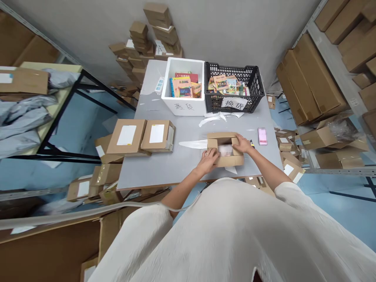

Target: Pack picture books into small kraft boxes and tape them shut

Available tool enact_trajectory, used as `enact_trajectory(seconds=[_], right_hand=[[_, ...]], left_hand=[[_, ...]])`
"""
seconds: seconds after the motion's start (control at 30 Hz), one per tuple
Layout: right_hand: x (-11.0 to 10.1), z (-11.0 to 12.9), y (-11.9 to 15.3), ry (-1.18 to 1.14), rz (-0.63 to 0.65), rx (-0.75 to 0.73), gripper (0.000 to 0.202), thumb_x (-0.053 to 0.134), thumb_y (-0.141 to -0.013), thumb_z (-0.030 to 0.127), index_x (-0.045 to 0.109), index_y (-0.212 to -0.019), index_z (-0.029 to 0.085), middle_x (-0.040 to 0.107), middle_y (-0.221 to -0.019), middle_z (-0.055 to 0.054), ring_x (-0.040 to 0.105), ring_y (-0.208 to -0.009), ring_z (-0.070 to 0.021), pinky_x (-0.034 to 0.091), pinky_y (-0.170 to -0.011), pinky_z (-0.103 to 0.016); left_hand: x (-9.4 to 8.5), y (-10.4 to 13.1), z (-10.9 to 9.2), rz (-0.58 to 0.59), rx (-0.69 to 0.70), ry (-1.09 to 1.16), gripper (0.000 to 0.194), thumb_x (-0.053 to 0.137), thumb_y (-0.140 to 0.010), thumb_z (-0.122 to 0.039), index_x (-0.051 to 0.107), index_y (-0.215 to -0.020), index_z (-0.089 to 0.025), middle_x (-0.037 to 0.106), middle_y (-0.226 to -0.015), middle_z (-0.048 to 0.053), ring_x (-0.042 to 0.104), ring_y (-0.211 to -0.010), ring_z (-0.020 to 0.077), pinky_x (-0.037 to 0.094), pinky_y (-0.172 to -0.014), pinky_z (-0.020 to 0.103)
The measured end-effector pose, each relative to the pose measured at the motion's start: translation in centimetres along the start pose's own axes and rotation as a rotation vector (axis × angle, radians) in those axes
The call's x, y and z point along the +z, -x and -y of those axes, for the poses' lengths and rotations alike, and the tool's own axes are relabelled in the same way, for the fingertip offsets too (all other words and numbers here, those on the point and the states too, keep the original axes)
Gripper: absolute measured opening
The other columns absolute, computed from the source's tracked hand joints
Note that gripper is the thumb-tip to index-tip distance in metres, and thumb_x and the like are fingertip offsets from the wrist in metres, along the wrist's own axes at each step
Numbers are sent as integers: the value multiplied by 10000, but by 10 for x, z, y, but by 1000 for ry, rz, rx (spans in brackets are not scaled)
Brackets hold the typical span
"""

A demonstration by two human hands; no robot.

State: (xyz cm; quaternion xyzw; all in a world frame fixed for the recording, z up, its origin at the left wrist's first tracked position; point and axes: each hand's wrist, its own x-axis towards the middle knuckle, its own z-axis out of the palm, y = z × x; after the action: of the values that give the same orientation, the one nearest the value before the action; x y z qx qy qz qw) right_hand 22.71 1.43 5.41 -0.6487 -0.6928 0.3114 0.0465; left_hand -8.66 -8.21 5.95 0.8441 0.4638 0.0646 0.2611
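An opened small cardboard box [229,161] sits near the front edge of the grey table [164,166], its flaps folded outward. Something pale and wrapped [225,150] lies inside, too blurred to name. My left hand [209,159], a ring on one finger, grips the box at its left flap with bent fingers. At the right flap, my right hand [242,144] holds the box, its fingers curled over the edge. A small dark and yellow object [252,143] lies just beside the right hand, partly hidden.
Two closed cardboard boxes [157,135] stand to the left. Behind are a white foam bin [185,106] and a black plastic crate [255,88], both holding books. A phone [262,136] and torn white strips [213,118] lie on the table. Box-filled shelves flank it.
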Motion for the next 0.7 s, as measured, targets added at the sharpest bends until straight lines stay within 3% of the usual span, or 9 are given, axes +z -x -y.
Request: enact_trajectory(seconds=[0.17,0.27,0.4,0.5,0.6,0.7], right_hand=[[7,4,2,13,-6,19,1016,802,-899,627,406,-1775,299,301,-1914,-105,522,-1562,-518,418,-1299,-713],[13,7,2,17,-7,52,1049,814,-891,641,375,-1780,296,241,-1930,-119,503,-1575,-515,404,-1304,-714],[21,8,0,-17,-43,53,1075,852,-855,656,376,-1756,316,242,-1924,-128,511,-1561,-506,414,-1296,-707],[26,6,0,-39,-64,34,1081,853,-845,654,365,-1748,313,221,-1927,-130,519,-1551,-497,433,-1291,-692],[28,6,0,-32,-54,55,1065,839,-850,584,350,-1754,302,208,-1926,-128,515,-1551,-505,435,-1292,-698],[28,7,1,-32,-51,62,1046,809,-852,514,337,-1759,292,186,-1930,-123,521,-1544,-509,441,-1294,-700]], left_hand=[[0,-21,-1,46,5,-81,691,926,-782,-184,751,-1439,-305,386,-1829,177,264,-1721,479,232,-1374,757],[-5,-19,-1,44,-3,-108,655,936,-781,-189,758,-1402,-296,381,-1840,172,248,-1738,472,194,-1383,780],[-7,5,-1,-79,-60,-100,808,935,-827,-231,636,-1573,-313,348,-1868,187,248,-1754,467,173,-1394,768],[-5,25,0,-219,-196,-81,871,932,-874,-365,550,-1656,-323,314,-1885,202,211,-1762,499,171,-1376,796],[-1,37,3,-335,-333,-65,912,923,-893,-483,516,-1679,-264,291,-1881,254,186,-1754,543,138,-1363,819],[3,36,11,-332,-364,-39,911,899,-909,-552,520,-1673,-231,388,-1816,288,307,-1691,564,193,-1348,801]])
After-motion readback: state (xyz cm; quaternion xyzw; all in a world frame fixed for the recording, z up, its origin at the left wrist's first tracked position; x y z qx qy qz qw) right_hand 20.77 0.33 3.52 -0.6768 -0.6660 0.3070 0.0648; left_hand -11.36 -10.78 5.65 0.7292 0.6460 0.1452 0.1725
